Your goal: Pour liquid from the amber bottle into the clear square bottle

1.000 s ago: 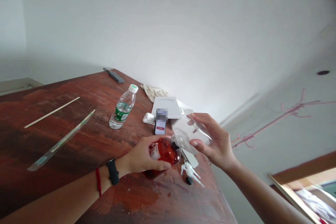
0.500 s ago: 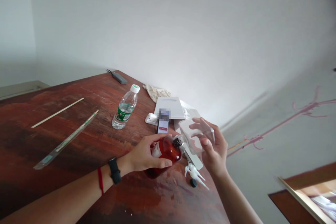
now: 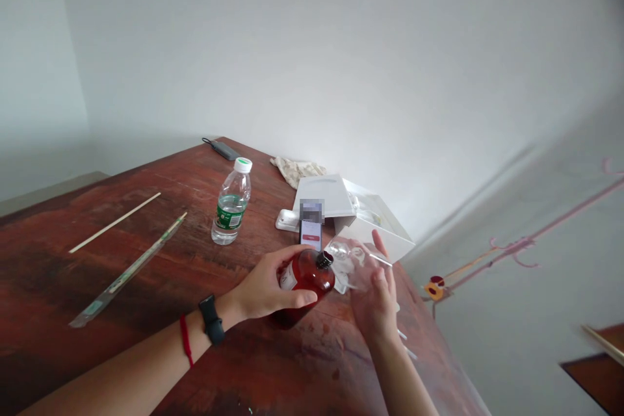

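My left hand (image 3: pixel 270 286) is wrapped round a reddish-brown bottle (image 3: pixel 319 279) with a pale label, tilted towards the right, its dark neck uncapped. In my right hand (image 3: pixel 377 305) is a clear, see-through container (image 3: pixel 358 263), which looks like a small bottle. Its rounded narrow end lies close to the dark neck; whether they touch I cannot tell. The fingers show partly through it. Behind my right wrist, bits of a white plastic part (image 3: pixel 404 341) peek out, mostly hidden.
A phone (image 3: pixel 311 234) leans by a white box (image 3: pixel 383 227), its lid (image 3: pixel 324 196), and a small white object (image 3: pixel 286 220). Further left stand a water bottle (image 3: pixel 231 205), a thin stick (image 3: pixel 114 223) and a sleeved stick (image 3: pixel 131 270). A grey device (image 3: pixel 221 148) and cloth (image 3: pixel 297 170) lie behind.
My right hand has moved left and down with the clear container, now covering much of the white plastic part. The left hand keeps its hold on the reddish-brown bottle. The view has shifted slightly.
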A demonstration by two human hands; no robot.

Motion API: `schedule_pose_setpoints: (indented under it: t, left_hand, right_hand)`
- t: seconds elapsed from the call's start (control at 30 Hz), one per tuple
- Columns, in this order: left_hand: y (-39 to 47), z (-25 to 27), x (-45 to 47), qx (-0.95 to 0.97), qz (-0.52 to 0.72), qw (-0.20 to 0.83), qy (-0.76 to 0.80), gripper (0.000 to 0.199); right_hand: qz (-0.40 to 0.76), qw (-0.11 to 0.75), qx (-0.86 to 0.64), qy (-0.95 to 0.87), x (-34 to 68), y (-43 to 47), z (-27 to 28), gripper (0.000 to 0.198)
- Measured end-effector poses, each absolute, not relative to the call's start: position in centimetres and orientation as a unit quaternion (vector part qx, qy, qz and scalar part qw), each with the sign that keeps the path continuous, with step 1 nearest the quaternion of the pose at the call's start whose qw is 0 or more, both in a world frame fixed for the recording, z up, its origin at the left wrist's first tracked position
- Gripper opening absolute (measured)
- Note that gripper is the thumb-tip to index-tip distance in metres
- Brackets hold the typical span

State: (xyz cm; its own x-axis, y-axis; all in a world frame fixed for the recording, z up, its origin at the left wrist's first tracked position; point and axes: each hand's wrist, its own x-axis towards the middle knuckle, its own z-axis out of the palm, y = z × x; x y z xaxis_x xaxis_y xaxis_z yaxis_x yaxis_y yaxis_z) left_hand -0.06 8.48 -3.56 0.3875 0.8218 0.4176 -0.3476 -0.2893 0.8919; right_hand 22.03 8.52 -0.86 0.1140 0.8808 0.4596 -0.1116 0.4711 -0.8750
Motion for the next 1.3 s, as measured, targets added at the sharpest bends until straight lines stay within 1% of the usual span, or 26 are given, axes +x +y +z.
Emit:
schedule_pose_setpoints:
  t: [0.17,0.4,0.5,0.57,0.63,0.7,0.77,0.83,0.93,1.07,1.17,1.3]
  left_hand:
    - [8.2,-3.4,0.1,0.619,0.518,0.551,0.212,0.070]
    - [8.3,-3.3,-0.1,0.627,0.532,0.515,0.243,0.067]
    - [8.6,-3.4,-0.1,0.628,0.541,0.501,0.249,0.064]
    - [8.7,-3.4,0.0,0.623,0.552,0.493,0.255,0.062]
    - [8.9,-3.2,-0.1,0.608,0.570,0.481,0.273,0.061]
    - [9.2,-3.1,-0.2,0.593,0.589,0.455,0.307,0.060]
    - [9.6,-3.0,-0.4,0.580,0.614,0.408,0.346,0.058]
    - [9.9,-3.0,-0.6,0.569,0.642,0.347,0.379,0.058]
    - [10.3,-2.9,-0.9,0.557,0.667,0.276,0.412,0.063]
    - [10.3,-2.6,-1.1,0.546,0.683,0.228,0.427,0.065]
    - [10.4,-2.4,-1.4,0.525,0.694,0.211,0.445,0.065]
    - [11.0,-2.8,-1.7,0.505,0.696,0.215,0.463,0.063]
  right_hand:
    - [0.470,0.645,-0.355,-0.487,22.3,8.6,-1.6,0.066]
    - [0.558,0.617,-0.315,-0.458,22.0,8.6,-2.1,0.049]
    - [0.575,0.606,-0.304,-0.459,22.2,9.1,-2.7,0.039]
    - [0.563,0.607,-0.306,-0.470,22.3,9.3,-3.0,0.034]
    - [0.545,0.601,-0.317,-0.492,22.2,9.4,-3.1,0.037]
    - [0.547,0.582,-0.324,-0.508,21.8,9.2,-3.1,0.046]
    - [0.571,0.555,-0.319,-0.514,21.2,8.9,-3.1,0.061]
    - [0.596,0.524,-0.309,-0.524,20.6,8.6,-3.0,0.069]
    - [0.609,0.480,-0.305,-0.553,20.0,8.2,-3.1,0.067]
    - [0.606,0.432,-0.306,-0.594,19.8,7.8,-3.1,0.066]
    - [0.587,0.391,-0.317,-0.634,19.8,7.6,-3.4,0.067]
    - [0.532,0.354,-0.331,-0.694,19.7,7.4,-4.1,0.074]
